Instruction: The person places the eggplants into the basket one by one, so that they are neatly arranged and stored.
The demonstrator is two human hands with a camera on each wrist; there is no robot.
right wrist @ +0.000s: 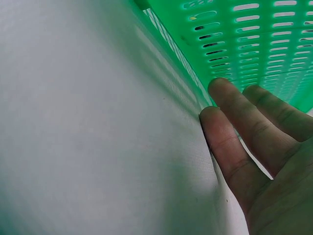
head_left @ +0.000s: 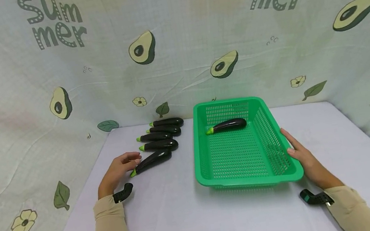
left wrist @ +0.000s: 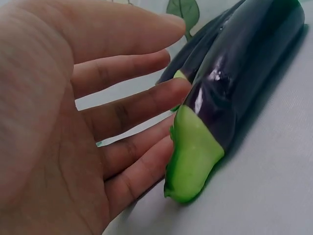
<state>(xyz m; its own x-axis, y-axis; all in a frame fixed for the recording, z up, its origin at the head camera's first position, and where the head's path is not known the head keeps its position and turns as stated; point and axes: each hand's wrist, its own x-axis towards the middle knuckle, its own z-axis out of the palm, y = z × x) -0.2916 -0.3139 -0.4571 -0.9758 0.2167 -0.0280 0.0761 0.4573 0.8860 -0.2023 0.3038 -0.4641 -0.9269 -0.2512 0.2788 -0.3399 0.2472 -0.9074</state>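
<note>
My left hand [head_left: 121, 169] reaches toward the nearest eggplant [head_left: 152, 161], a glossy dark one with a green cap. In the left wrist view its fingers are spread and loosely bent, with one fingertip [left wrist: 182, 87] right by the green stem end [left wrist: 193, 156]. Nothing lies within the palm. On the right, a green plastic basket [head_left: 251, 181] has one eggplant [head_left: 230, 125] lying in it. My right hand [head_left: 306, 159] holds the basket's right side, thumb at the rim. Its fingers [right wrist: 254, 129] lie against the slotted outer wall, seen in the right wrist view.
Several more eggplants [head_left: 158, 146] lie in a row behind the nearest one, stems pointing left. A printed cloth [head_left: 175, 52] hangs behind and beside the white table [head_left: 173, 222]. Black wrist cameras [head_left: 123, 192] are strapped to both forearms.
</note>
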